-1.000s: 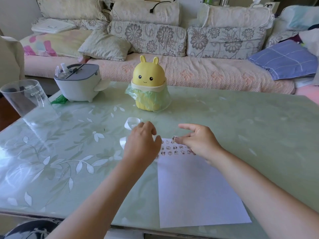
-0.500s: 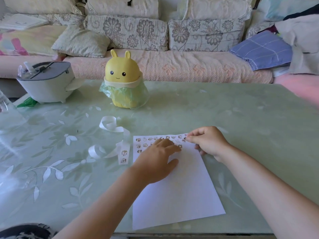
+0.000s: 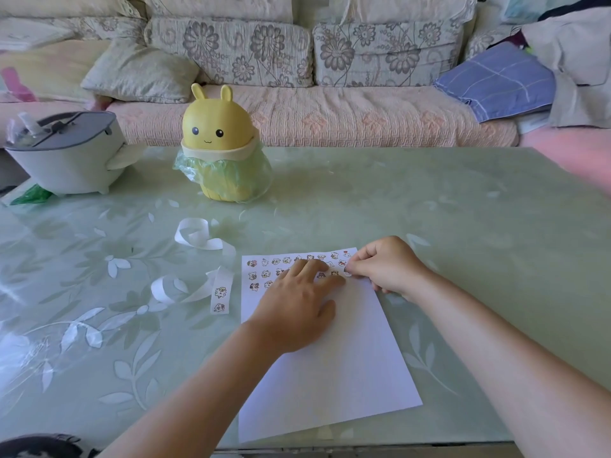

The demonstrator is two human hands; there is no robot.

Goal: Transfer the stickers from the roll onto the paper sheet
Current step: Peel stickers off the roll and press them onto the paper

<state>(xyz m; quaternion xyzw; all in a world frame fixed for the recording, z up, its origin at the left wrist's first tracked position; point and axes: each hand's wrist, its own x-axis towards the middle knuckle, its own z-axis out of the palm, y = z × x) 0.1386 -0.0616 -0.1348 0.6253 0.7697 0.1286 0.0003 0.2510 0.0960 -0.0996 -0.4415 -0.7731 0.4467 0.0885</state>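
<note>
White paper sheet [image 3: 334, 365] carries stickers [image 3: 264, 262] along its far edge; the roll strip [image 3: 220, 294] lies just left of it. Keep your left hand [image 3: 294, 309] flat, fingers straight, pinning the sheet. Your right hand [image 3: 386, 267] curls at the sheet's far right corner; whether it pinches a sticker cannot be told. Press down firmly, aligned with the row.

Illumination bright, diffuse and even. Glossy tabletop [image 3: 429, 209] carries white glare patches at the near left and a milder sheen across the far middle. Shadows soft and weak: a faint one under the left hand [image 3: 294, 305] on the paper sheet [image 3: 347, 375], which reads slightly washed with a lilac cast. Centre sharp. Wide-angle bowing bends the sofa [image 3: 330, 120] and stretches the corners. Far right edge smeared, pink and out of focus.
</note>
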